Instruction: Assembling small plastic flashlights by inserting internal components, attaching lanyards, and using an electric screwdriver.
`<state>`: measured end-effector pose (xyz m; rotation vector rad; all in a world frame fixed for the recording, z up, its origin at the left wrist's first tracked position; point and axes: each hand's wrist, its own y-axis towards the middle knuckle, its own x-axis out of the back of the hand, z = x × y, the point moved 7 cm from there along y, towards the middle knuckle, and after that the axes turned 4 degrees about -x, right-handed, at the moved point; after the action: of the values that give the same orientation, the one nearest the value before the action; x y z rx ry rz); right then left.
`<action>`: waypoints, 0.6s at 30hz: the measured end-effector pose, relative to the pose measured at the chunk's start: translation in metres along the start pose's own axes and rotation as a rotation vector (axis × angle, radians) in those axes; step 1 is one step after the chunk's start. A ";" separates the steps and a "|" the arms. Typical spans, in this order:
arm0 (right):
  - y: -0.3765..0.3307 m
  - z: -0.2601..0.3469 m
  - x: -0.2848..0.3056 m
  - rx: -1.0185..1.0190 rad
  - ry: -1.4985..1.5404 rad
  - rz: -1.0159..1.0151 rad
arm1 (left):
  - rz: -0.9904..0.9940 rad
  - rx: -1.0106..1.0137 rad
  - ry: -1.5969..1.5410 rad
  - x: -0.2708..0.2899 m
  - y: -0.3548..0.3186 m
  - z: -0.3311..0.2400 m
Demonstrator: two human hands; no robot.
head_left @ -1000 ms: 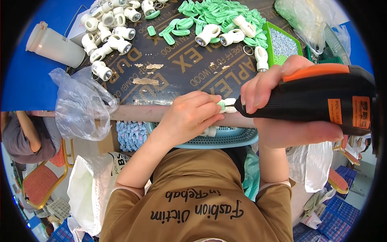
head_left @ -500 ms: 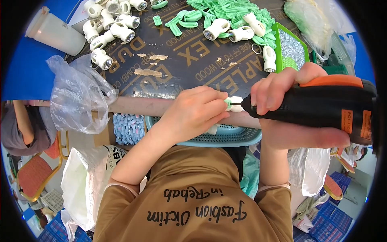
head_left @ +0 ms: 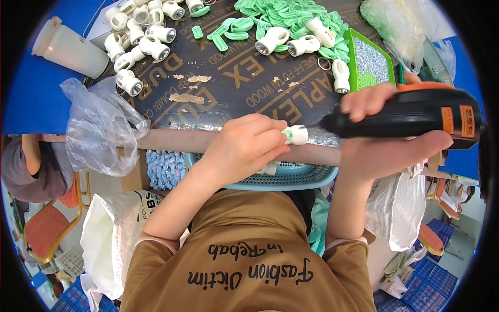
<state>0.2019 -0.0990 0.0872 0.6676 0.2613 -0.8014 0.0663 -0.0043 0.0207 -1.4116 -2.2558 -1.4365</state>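
Near the table's front edge, my left hand [head_left: 248, 144] is closed around a small white flashlight [head_left: 298, 134]; a green piece shows on it beside my fingertips. My fingers hide the rest of it. To the right, my right hand [head_left: 366, 117] grips a black and orange electric screwdriver [head_left: 416, 113], lying sideways with its tip toward the flashlight. The tip stands apart from the flashlight and is blurred. Up the table from my right hand, a green tray [head_left: 353, 65] holds many small silvery screws. Another white flashlight [head_left: 340, 76] lies just left of that tray.
Green plastic pieces [head_left: 291, 21] are heaped at the far side, with white flashlights [head_left: 154, 48] piled at far left. A clear plastic bag [head_left: 99, 125] hangs over the left front edge. Below the edge sits a blue basket [head_left: 244, 183]. A white bucket [head_left: 70, 49] stands at left.
The screwdriver has moved up and away to the right, and its tip has come off the piece in my left hand. My left hand keeps its hold nearly in place.
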 end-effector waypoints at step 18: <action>-0.076 -0.004 -0.005 -0.081 -0.802 0.358 | -0.170 0.040 -0.183 0.034 0.016 -0.040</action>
<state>0.1428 -0.1323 0.0524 0.2636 -0.5393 -0.6508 0.0452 -0.0116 0.0707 -1.4231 -2.5586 -1.3476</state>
